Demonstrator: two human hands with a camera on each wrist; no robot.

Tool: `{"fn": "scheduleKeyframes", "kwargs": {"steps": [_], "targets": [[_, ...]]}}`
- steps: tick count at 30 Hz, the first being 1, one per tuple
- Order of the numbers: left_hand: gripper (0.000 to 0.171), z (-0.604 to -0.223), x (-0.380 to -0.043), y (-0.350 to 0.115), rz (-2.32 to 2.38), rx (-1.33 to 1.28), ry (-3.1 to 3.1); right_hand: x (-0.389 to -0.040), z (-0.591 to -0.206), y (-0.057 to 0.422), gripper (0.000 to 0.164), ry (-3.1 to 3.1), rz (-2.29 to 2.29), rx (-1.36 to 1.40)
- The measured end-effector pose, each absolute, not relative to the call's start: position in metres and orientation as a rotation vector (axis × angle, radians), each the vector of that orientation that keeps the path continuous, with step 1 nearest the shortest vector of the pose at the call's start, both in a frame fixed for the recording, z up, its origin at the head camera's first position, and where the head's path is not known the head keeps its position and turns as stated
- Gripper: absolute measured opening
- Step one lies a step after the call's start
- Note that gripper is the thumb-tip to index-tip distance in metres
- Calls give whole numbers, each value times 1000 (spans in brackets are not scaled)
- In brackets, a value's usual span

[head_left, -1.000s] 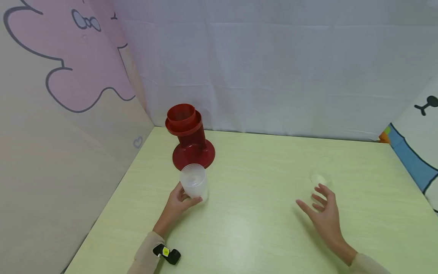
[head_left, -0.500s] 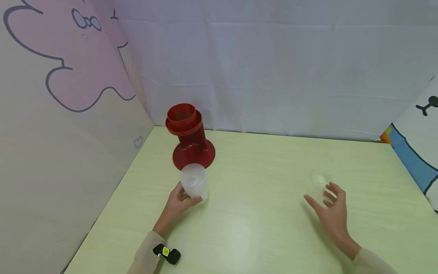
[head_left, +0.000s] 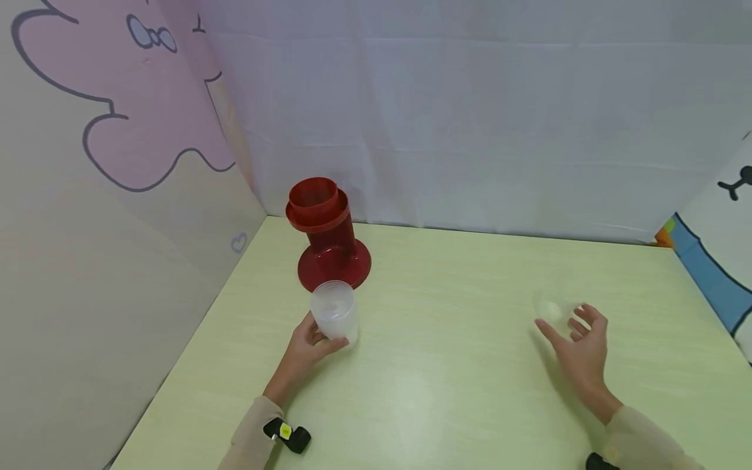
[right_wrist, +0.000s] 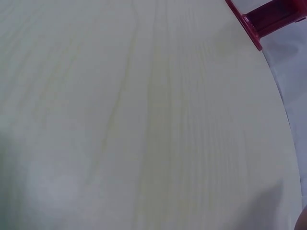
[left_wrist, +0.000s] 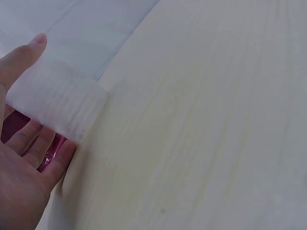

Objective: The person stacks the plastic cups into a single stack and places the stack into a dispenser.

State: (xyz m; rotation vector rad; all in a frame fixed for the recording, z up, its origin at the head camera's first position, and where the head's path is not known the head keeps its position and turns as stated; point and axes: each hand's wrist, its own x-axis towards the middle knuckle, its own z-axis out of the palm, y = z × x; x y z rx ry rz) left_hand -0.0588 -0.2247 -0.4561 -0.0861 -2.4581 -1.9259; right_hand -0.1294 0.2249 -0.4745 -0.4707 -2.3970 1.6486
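Observation:
My left hand (head_left: 308, 346) grips a stack of translucent plastic cups (head_left: 335, 310) at the left, thumb on the near side. The left wrist view shows the stacked cups (left_wrist: 60, 105) with ridged sides between thumb and fingers. At the right, my right hand (head_left: 581, 356) is above the table with thumb and fingers apart and bent. Just beyond its fingertips a faint, clear round thing (head_left: 551, 309) is on the table; its kind is hard to make out. Only a sliver of the right hand (right_wrist: 302, 221) shows in the right wrist view.
A red plastic stand (head_left: 331, 258) with a round base and a tube-like top stands behind the cups. The pale wood-grain table (head_left: 435, 313) meets a white cloth wall (head_left: 458, 130) at the back. Printed cloth (head_left: 147, 117) hangs at the left side.
My right hand has moved right and slightly away from me, and its fingertips are now beside the clear round thing. The left hand and the cups have stayed in place.

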Motion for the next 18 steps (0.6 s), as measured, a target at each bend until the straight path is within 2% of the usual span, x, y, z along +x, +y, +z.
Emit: {"fn": "scheduleKeyframes", "kwargs": {"steps": [7, 14, 18], "targets": [[72, -482, -67, -233, -1935, -80, -2444, -140, -475, 228, 83, -2342, 1667, -448], [72, -483, -67, -233, -1907, -41, -2450, -150, -472, 227, 84, -2317, 1719, -442], [72, -484, -67, -233, -1898, -58, -2447, -155, -471, 226, 79, -2287, 1713, -434]]}}
